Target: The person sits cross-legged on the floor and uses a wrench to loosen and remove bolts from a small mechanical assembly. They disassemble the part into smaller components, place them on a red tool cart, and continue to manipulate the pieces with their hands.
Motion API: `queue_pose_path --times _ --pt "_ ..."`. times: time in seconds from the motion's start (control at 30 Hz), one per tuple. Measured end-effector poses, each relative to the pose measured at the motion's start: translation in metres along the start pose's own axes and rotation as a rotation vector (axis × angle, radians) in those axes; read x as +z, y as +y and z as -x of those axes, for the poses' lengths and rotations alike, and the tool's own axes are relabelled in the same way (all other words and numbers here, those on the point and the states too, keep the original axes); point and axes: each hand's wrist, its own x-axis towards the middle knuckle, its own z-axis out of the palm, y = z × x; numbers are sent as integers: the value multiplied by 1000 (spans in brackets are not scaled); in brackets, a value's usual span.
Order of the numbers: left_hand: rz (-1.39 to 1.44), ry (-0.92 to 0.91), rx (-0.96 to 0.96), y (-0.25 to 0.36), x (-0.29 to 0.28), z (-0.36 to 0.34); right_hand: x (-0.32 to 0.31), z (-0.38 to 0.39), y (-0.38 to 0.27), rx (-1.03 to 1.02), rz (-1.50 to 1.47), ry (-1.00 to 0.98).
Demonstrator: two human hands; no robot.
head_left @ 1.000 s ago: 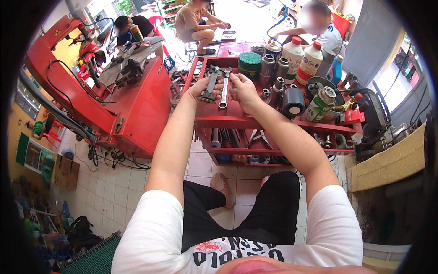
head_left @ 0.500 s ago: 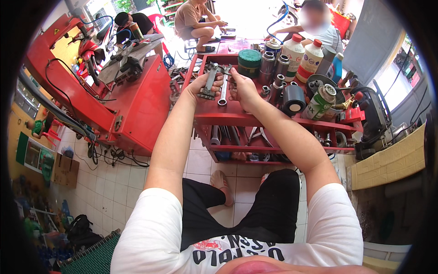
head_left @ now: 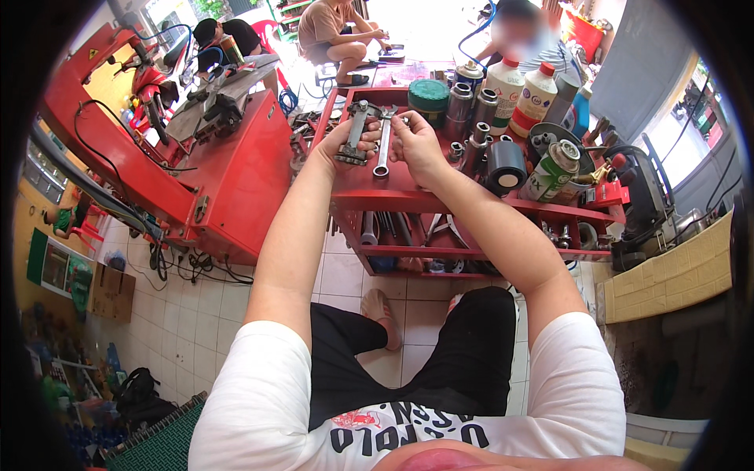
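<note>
In my left hand (head_left: 338, 143) is a grey metal tool (head_left: 356, 132) with a long bar and a wider foot, its fingers wrapped round the bar. It is held over the top tray of a red tool cart (head_left: 365, 192). Between my two hands a combination wrench (head_left: 383, 145) points ring end toward me. My right hand (head_left: 419, 151) is just right of the wrench, closed with thumb and fingertips pinched near its far end. Whatever lies in that pinch is too small to make out.
Behind my right hand stand a green tub (head_left: 429, 96), metal sockets (head_left: 459, 110), a black cylinder (head_left: 505, 166) and capped bottles (head_left: 534, 100). A spray can (head_left: 553, 169) is farther right. A red machine (head_left: 243, 173) flanks the cart's left. Several people work beyond the cart.
My right fingers have curled in more, with the index finger drawn back. The tool in my left hand remains gripped, and the whole view has shifted slightly.
</note>
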Motion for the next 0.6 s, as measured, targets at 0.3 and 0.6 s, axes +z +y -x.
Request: queue_pose_path --times 0.3,0.6 --pt "42 -34 18 1 0 0 6 5 -6 -64 63 12" --pt "155 -104 92 2 -15 -3 -5 0 -7 40 138 182"
